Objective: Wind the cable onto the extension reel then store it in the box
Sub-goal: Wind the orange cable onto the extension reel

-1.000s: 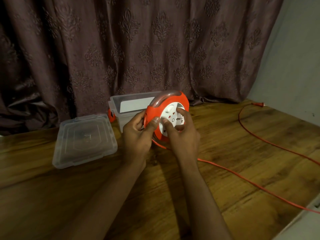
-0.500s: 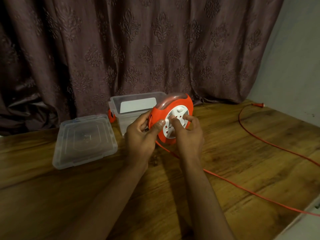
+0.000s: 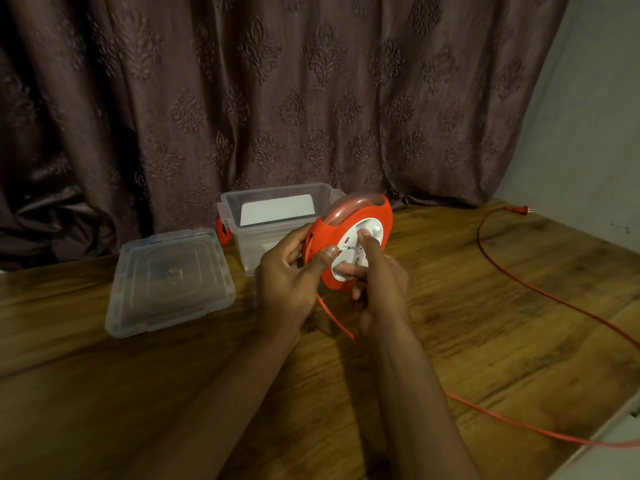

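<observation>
A wooden table (image 3: 485, 323) fills the lower part of the view, its grain running across. At about ten o'clock lies a clear plastic lid (image 3: 169, 282), flat on the wood. Just beside it, toward twelve o'clock, stands an open clear box (image 3: 277, 220) (a white card shows through its wall). An orange cable (image 3: 540, 292) trails over the boards from five o'clock up to its plug (image 3: 517, 209) at two o'clock.

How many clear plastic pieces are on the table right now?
2. The open box stands at the back by the curtain, partly behind the reel. Its lid lies flat on the table to the box's left.
</observation>
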